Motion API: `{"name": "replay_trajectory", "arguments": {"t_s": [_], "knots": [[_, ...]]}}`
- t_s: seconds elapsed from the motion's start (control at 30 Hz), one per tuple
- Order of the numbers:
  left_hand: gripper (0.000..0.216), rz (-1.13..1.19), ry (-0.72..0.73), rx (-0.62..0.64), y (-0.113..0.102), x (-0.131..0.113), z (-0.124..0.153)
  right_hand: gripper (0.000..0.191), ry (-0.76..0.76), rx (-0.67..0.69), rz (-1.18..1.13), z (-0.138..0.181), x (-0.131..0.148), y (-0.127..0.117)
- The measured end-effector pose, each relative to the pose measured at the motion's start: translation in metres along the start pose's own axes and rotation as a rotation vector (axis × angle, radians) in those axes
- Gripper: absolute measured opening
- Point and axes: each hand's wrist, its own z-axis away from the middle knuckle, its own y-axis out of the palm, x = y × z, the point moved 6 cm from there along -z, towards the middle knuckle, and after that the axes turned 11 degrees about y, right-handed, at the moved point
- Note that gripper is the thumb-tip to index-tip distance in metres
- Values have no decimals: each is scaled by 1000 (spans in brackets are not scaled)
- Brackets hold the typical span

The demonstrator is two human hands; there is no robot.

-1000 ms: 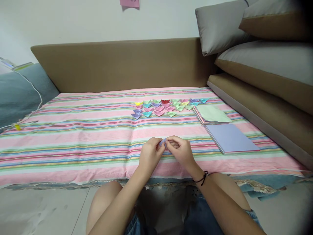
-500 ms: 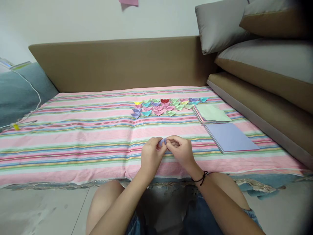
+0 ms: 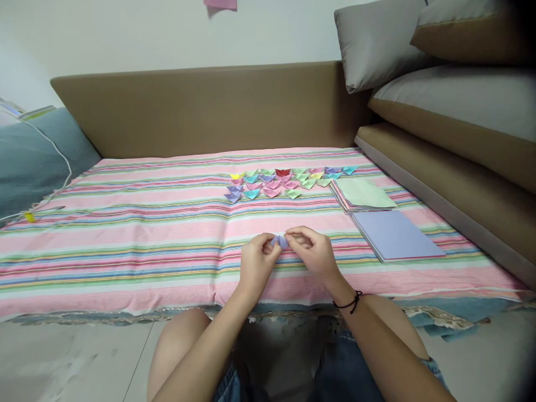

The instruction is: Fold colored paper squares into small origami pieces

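No readable writing or brands that I can see. The pink note (image 3: 220,4) on the wall is cut off at the top edge, and any text on it is out of view.

Both hands sit over the near part of the striped cloth (image 3: 125,234). The left hand (image 3: 256,262) and right hand (image 3: 312,252) meet at a small purple folded paper (image 3: 280,241), each pinching it between thumb and fingertips, fingers drawn in narrow around it. The paper is held just above the cloth, roughly centre frame. There's a black band (image 3: 349,303) on the right wrist.

Versus 0.5 s ago: the right hand has slid a little further from me and its wrist has swung outward; the paper shows slightly more between the fingertips. The left hand is barely changed. Everything else is the same.

Further back on the cloth is a cluster of small folded paper pieces (image 3: 285,181) in mixed colours. To their right, a paper stack with a green top sheet (image 3: 365,194); nearer me, a stack with a purple top sheet (image 3: 393,234), just beside it. White cable (image 3: 62,162) at far left. Grey cushions (image 3: 377,42) upper right.
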Motion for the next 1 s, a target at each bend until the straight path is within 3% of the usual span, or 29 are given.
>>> {"name": "replay_trajectory", "arguments": {"t_s": [0.13, 0.33, 0.57, 0.63, 0.83, 0.9, 1.0], "knots": [[11, -50, 110, 37, 4, -6, 1, 16, -43, 102, -12, 1, 2, 7], [13, -67, 192, 79, 3, -10, 3, 12, -27, 132, -47, 1, 2, 9], [12, -186, 159, 55, -3, -16, 3, 10, 33, 170, -83, 1, -1, 9], [12, -107, 97, 43, -4, -13, 2, 12, 68, 169, -109, 0, -2, 7], [13, 459, -215, -3, 4, 14, 3, 14, 118, 156, -164, -5, -6, 0], [17, 554, -228, 9, 7, 18, 2, 14, 117, 166, -179, -5, -6, -1], [26, 536, -136, 89, 7, 13, 2, 14, 113, 187, -202, -5, -5, -2]]}}
